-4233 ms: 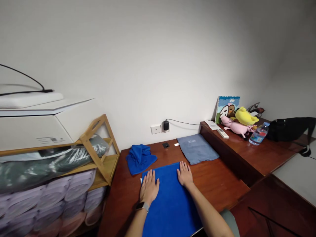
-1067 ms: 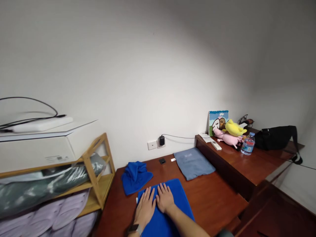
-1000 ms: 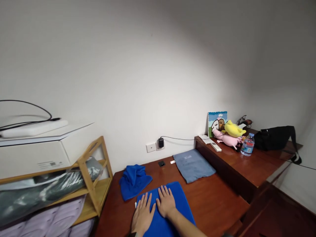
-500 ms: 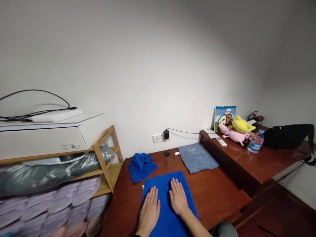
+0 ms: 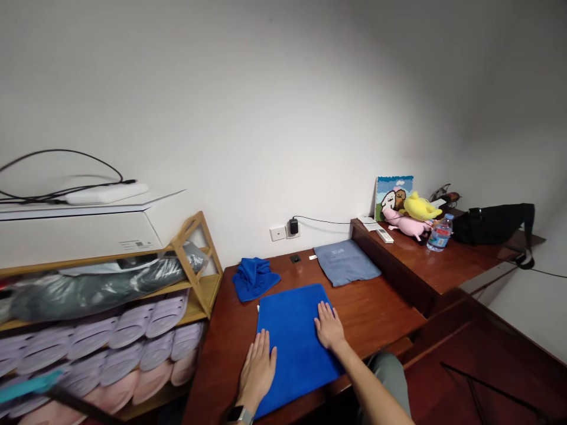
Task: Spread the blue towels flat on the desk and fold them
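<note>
Against a plain pale wall (image 5: 266, 118), the reddish-brown wooden surface (image 5: 376, 313) carries a soft-looking, rectangular blue cloth (image 5: 292, 348) spread flat, its long axis running wallward, with the left hand (image 5: 259, 366) and right hand (image 5: 329, 326) flat and unclenched at opposite side edges.

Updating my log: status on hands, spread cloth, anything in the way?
Left hand, right hand: open, palms down. Blue cloth spread flat on desk under both. Crumpled cloth beyond, not on it.
</note>
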Available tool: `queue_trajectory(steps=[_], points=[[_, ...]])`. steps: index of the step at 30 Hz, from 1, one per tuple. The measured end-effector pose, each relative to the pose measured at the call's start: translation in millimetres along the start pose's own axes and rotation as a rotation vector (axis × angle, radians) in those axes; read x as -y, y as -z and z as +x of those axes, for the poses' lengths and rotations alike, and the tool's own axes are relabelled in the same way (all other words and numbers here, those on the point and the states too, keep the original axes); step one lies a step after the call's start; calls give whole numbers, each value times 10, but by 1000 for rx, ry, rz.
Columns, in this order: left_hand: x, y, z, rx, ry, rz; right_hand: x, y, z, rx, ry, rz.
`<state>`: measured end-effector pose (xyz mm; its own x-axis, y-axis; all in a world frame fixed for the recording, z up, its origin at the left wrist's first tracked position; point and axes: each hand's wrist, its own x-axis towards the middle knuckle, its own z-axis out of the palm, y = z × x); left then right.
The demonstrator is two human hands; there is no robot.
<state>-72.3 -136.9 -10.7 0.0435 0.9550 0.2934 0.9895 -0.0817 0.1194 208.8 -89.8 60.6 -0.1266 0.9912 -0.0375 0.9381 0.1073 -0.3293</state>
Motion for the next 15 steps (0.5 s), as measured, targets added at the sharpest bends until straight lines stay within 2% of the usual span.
queue_trajectory(steps=[3,5,8,11,13,15], points=[[85,62,-146,-13,-12,-20,-183,123,-118,-15,-72,-15],[41,110,-230,-52,-95,-48,-149,115,-250,-64,-22,11],[-186,172,-272,-110,-246,-81,128,-43,-466,-129,189,95],[-420,196,-226,-77,-333,-82,475,-278,-613,-147,394,171],[-451,183,-220,-15,-354,-81,589,-403,-655,-139,432,190],[-354,156,-276,21,-341,-80,545,-457,-665,-122,408,187]])
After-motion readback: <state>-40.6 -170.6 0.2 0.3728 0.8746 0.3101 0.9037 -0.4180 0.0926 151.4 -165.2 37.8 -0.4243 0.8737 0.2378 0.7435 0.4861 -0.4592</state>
